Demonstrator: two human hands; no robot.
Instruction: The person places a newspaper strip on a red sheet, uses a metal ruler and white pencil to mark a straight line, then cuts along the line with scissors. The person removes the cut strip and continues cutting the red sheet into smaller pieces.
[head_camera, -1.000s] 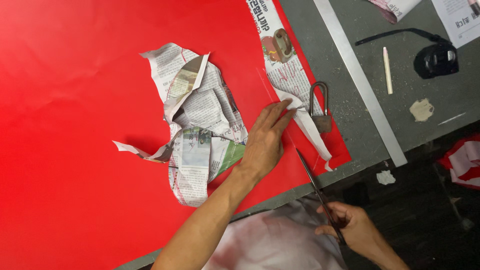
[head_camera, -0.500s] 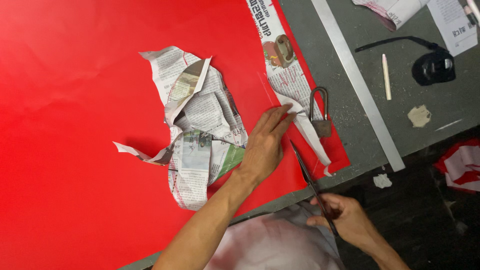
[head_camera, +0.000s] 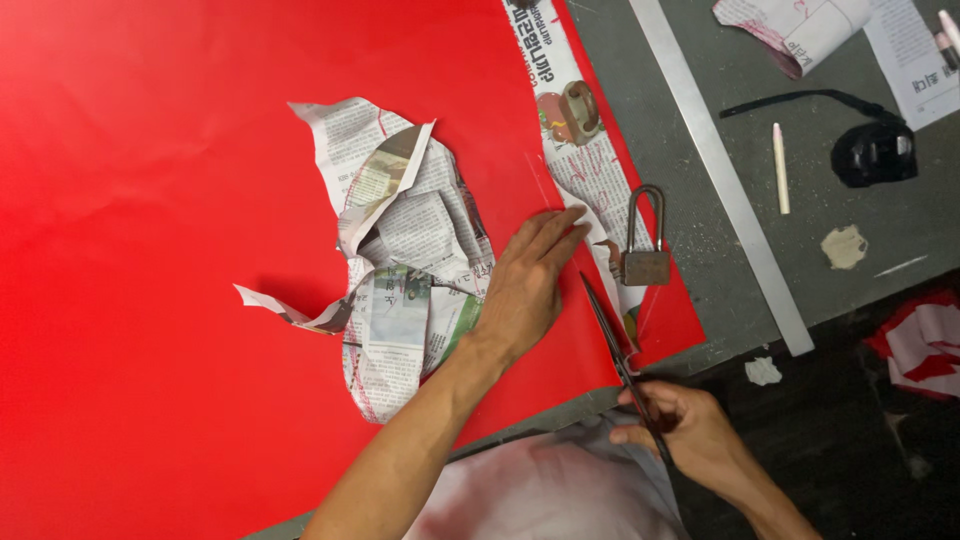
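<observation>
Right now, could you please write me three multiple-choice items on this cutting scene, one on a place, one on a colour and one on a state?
1. Where does the padlock lie?
A. on the red sheet's right strip
B. on the metal ruler
C. under the left hand

2. What colour is the big sheet?
A. blue
B. red
C. green

3. How is the left hand?
A. clenched around the chalk stick
B. lifted off the table
C. flat on the sheet

Answers:
1 A, it rests on newspaper atop the strip, right of the scissors.
2 B, red throughout.
3 C, fingers spread beside the cut while the right hand grips the scissors.
</observation>
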